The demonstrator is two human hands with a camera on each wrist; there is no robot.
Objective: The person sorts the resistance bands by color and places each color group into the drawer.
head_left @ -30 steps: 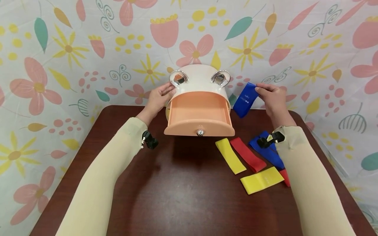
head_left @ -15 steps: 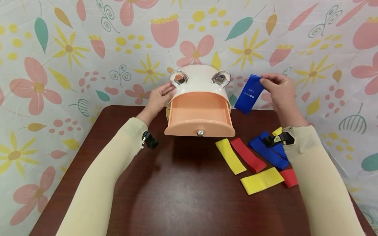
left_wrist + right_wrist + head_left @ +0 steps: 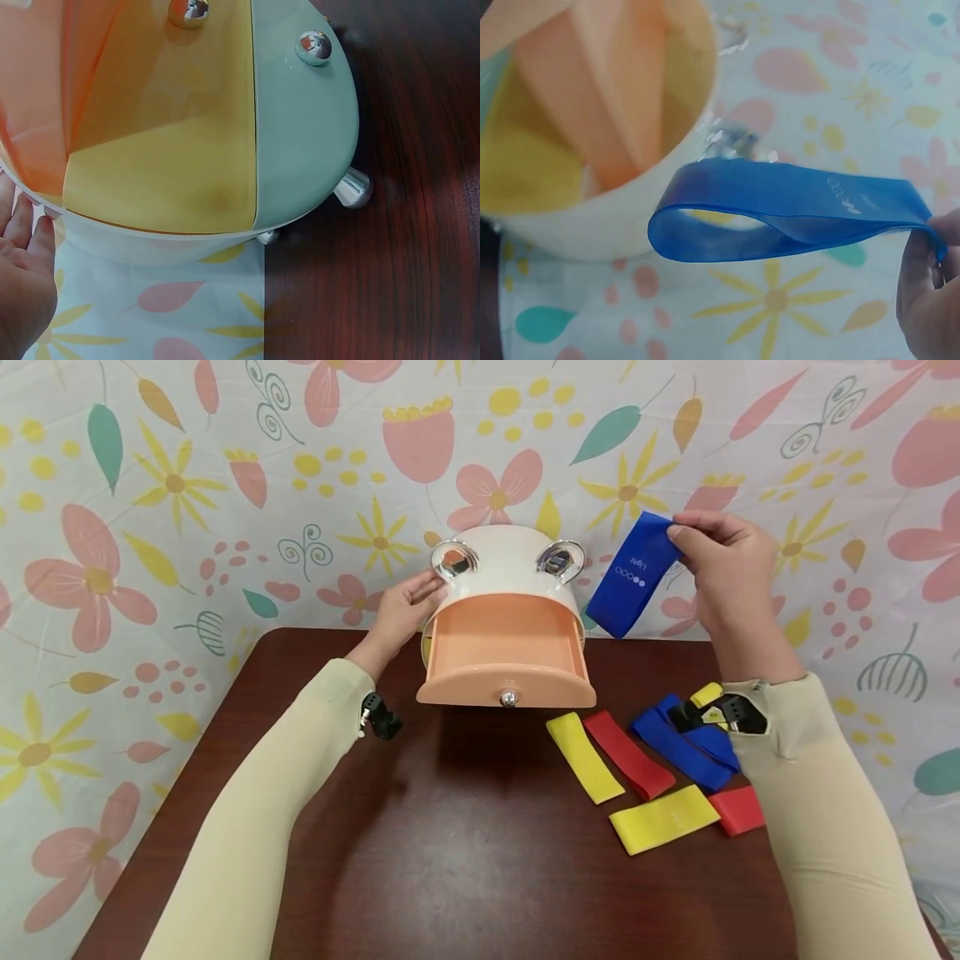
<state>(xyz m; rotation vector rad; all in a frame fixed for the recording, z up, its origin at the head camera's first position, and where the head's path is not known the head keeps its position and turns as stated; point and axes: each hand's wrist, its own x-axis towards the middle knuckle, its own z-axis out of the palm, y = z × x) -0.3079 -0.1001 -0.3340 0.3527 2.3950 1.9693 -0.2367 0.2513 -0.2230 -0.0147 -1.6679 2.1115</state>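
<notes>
A white drawer box (image 3: 502, 556) with silver ring-shaped eyes stands at the table's back. Its orange top drawer (image 3: 506, 647) is pulled out. My left hand (image 3: 405, 610) rests against the box's left side, fingers extended along the shell. In the left wrist view, a yellow drawer (image 3: 165, 165) and a green drawer (image 3: 304, 127) sit pushed in below the orange one. To the right of the box, my right hand (image 3: 731, 564) pinches a blue resistance band (image 3: 633, 577) by its upper end. The band hangs as a slanting loop, clear of the table, its loop opening visible in the right wrist view.
On the table's right lie a yellow band (image 3: 585, 758), a red band (image 3: 630, 756), another yellow band (image 3: 663, 820) and blue bands (image 3: 682, 743). A second red band (image 3: 738, 810) is partly under my right forearm. A floral cloth (image 3: 187, 485) hangs behind the table.
My right hand has moved up and slightly right, lifting the blue resistance band higher beside the box. My left hand and the box have stayed put.
</notes>
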